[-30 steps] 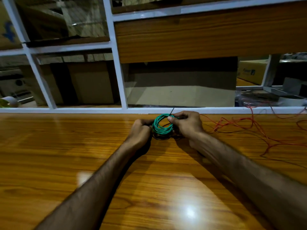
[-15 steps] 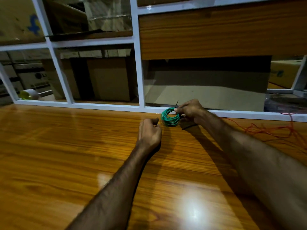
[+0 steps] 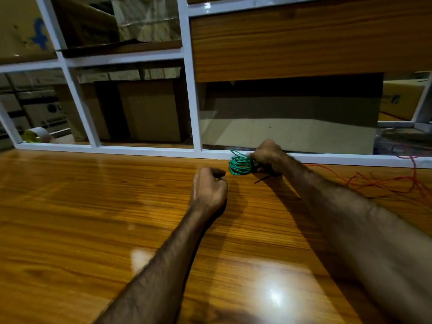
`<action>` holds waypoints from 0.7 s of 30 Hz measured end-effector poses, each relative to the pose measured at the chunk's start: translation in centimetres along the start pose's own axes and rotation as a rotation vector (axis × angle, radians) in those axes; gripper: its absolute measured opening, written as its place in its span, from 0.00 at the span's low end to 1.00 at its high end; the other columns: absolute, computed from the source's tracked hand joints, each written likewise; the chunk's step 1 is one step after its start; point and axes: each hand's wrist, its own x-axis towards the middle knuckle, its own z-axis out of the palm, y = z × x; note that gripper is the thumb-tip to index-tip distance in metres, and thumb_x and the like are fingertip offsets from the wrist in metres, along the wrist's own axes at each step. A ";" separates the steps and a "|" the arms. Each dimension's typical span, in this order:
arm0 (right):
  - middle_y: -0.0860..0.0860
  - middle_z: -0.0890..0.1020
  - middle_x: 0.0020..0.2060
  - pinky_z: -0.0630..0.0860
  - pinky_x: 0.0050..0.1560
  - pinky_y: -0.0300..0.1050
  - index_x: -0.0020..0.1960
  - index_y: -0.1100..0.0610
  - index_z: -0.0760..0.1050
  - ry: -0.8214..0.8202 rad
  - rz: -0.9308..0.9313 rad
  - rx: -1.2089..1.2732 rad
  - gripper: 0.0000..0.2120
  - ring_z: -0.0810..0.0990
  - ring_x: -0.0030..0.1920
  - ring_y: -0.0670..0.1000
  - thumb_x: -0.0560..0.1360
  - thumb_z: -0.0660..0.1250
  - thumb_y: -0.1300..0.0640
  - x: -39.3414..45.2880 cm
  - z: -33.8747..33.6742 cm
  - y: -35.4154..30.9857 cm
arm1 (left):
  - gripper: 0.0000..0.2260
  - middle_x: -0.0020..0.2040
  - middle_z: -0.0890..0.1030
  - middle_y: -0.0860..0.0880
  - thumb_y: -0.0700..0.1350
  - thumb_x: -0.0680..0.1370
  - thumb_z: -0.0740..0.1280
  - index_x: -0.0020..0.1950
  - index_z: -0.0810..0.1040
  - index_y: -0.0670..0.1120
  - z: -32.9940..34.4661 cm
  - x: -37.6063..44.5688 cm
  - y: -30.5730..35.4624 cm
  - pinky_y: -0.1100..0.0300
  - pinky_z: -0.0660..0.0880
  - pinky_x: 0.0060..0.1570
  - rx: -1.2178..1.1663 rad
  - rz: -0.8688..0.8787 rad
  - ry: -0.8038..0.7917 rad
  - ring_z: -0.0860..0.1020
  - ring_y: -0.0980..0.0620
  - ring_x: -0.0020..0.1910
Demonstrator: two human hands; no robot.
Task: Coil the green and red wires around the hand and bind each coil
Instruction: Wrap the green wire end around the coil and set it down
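Green coil (image 3: 240,163): it sits at the far edge of the counter (image 3: 93,206), against the white frame, I think to keep it out of the way.
Right hand (image 3: 266,155): I grip the coil at its bound side, where a dark tie tail (image 3: 264,178) sticks out.
Left hand (image 3: 209,190): curled in a fist, holding nothing I can see.
Red wire (image 3: 374,183): loose on the right, not coiled yet.

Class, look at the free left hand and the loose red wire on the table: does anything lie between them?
Yes. The right hand gripping the green wire coil, and its forearm, lie between the left hand and the red wire.
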 end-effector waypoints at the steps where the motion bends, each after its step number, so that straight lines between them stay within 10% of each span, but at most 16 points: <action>1: 0.58 0.85 0.44 0.78 0.28 0.42 0.51 0.63 0.81 0.014 -0.017 -0.036 0.14 0.84 0.35 0.52 0.77 0.74 0.51 -0.1 -0.1 0.0 | 0.15 0.60 0.85 0.43 0.39 0.82 0.66 0.69 0.79 0.40 0.1 0.1 0.0 0.37 0.83 0.56 -0.001 0.003 -0.004 0.84 0.36 0.58; 12: 0.54 0.85 0.45 0.84 0.50 0.54 0.52 0.59 0.82 0.080 -0.137 -0.205 0.19 0.85 0.44 0.54 0.77 0.71 0.42 0.5 0.3 0.2 | 0.15 0.62 0.84 0.43 0.39 0.83 0.65 0.70 0.78 0.41 0.4 0.4 -0.3 0.38 0.82 0.58 0.002 -0.004 -0.022 0.83 0.37 0.60; 21: 0.51 0.86 0.44 0.84 0.43 0.52 0.50 0.58 0.83 0.080 -0.301 -0.308 0.25 0.84 0.43 0.50 0.75 0.70 0.35 -0.4 0.1 0.3 | 0.16 0.64 0.83 0.44 0.39 0.83 0.66 0.71 0.78 0.42 0.5 0.6 -0.7 0.37 0.82 0.57 -0.030 0.002 0.014 0.83 0.36 0.59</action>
